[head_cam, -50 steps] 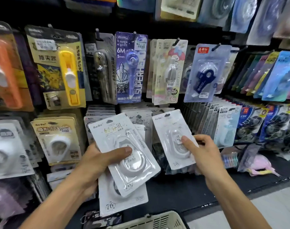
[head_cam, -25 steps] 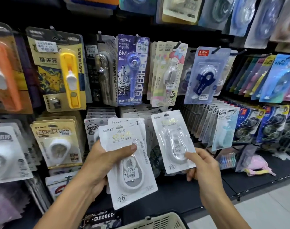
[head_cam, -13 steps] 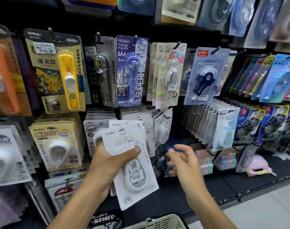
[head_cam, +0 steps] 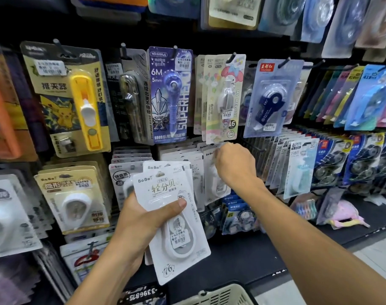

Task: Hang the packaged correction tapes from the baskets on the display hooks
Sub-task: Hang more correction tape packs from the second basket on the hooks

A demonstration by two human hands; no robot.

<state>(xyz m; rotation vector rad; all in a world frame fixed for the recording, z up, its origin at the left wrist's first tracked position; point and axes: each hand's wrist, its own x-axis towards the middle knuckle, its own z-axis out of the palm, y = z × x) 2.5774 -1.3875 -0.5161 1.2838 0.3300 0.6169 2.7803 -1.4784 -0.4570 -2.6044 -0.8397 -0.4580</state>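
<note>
- The right hand (head_cam: 234,166) is raised to the top edge of a white packaged correction tape (head_cam: 212,177) in the middle row, fingers curled at its hang hole; they seem to pinch the card, though the back of the hand hides the fingertips.
- That pack hangs at the front of a row of like white packs (head_cam: 183,159), just below the pastel character pack (head_cam: 223,97); the hook itself is hidden.
- The left hand (head_cam: 143,223) grips a small stack of white packs (head_cam: 172,216), thumb pressed across the front card, fanned and tilted, held in front of the shelf.
- A pale basket (head_cam: 218,296) shows its rim at the bottom edge, below the stack.
- Step in hand, as I judge it: seating one pack on its hook.
- Next move calls for letting go once the hole is fully over the hook, then taking the top card from the left-hand stack and lining its hole up with the same hook.
</note>
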